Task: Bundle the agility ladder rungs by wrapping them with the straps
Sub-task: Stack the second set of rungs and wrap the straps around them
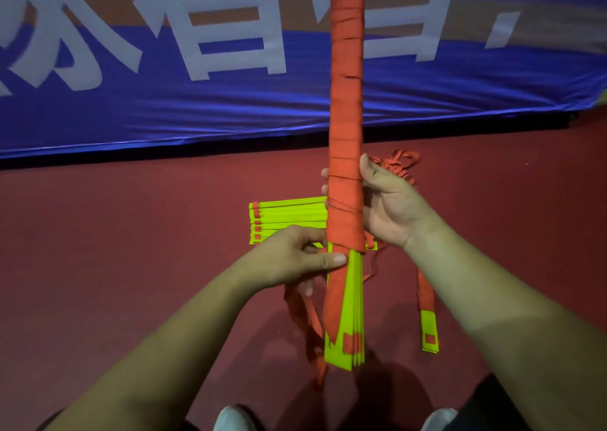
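Red floor [131,266], blue banner [230,102] with big white characters along the back. A person stands over it holding a rung bundle [346,227] upright in both hands.

Left hand [295,256] pinches the bundle at the bottom edge of the wrapping, thumb flat on the front face, fingers curled behind. Right hand [391,200] grips the bundle just above that, from the bundle's right side; thumb lies along the near edge and fingertips show past the far left edge.

Orange strap [347,85] is wound round the bundle from the left thumb to the top end. Below the wrapping, bare yellow-green rungs [353,299] fan out slightly, and a strap tail [331,299] runs down their front.

Behind the bundle and to its left, a flat stack of rungs [289,217] lies on the floor. Behind the bundle to its right, past the right hand, a loose strap heap [400,164]. Right of the bundle's lower end, a single rung [429,332] on the floor with strap attached. More loose strap [305,319] hangs left of the bundle's lower end. Two shoes [230,417] below the bundle, at the frame bottom.
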A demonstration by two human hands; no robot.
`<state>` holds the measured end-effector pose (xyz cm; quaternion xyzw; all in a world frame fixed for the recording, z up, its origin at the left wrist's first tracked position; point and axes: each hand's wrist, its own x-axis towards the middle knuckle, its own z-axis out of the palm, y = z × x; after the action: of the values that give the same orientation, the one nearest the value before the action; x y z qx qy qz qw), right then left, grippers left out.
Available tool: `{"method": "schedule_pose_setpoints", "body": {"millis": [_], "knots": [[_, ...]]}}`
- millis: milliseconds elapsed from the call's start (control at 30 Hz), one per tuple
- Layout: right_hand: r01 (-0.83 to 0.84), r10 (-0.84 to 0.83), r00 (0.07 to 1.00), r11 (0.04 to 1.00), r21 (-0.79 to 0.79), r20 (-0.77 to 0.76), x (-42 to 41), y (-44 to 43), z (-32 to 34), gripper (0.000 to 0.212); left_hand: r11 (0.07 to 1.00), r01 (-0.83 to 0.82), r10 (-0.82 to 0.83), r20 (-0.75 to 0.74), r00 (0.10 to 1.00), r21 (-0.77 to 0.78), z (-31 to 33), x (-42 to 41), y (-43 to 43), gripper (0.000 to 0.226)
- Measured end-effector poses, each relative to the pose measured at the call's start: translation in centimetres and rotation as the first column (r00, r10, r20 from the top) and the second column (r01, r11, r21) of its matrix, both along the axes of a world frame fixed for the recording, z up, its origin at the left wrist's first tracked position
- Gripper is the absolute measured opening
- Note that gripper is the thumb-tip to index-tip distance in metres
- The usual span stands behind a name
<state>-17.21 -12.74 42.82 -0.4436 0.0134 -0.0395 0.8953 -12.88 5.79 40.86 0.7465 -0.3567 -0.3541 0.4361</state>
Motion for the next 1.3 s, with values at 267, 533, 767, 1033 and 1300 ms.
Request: {"method": "schedule_pose_setpoints", "body": {"millis": [267, 533, 767, 1033, 1300], "knots": [[0.285, -0.278, 0.958, 0.951, -0.123, 0.073, 0.9, -0.2, -0.7, 0.037, 0.976, -0.212, 0.146, 0.554, 0.819, 0.057, -0.5, 0.3, -0.3, 0.019], [0.361, -0.376, 0.927, 0.890, -0.278, 0.001, 1.5, 0.3, -2.1, 0.025, 0.976, -0.213, 0.177, 0.710, 0.682, -0.040, -1.9, -0.8, -1.3, 0.019], [0.181, -0.181, 0.983, 0.983, -0.010, 0.021, 0.8, -1.1, -1.1, 0.010, 0.992, -0.058, 0.067, 0.070, 0.995, -0.114, -0.5, 1.1, 0.2, 0.018], [-0.149, 0.157, 0.987, 0.973, 0.177, -0.031, -0.1, 0.2, 0.0, 0.051, 0.972, 0.043, -0.093, -0.212, 0.973, -0.233, 0.2, -0.2, 0.0, 0.035], [0.140, -0.144, 0.989, 0.983, -0.117, -0.023, 0.4, 0.1, -1.0, 0.026, 0.986, -0.133, 0.100, 0.286, 0.953, 0.100, -0.6, 0.8, 0.5, 0.020]]}}
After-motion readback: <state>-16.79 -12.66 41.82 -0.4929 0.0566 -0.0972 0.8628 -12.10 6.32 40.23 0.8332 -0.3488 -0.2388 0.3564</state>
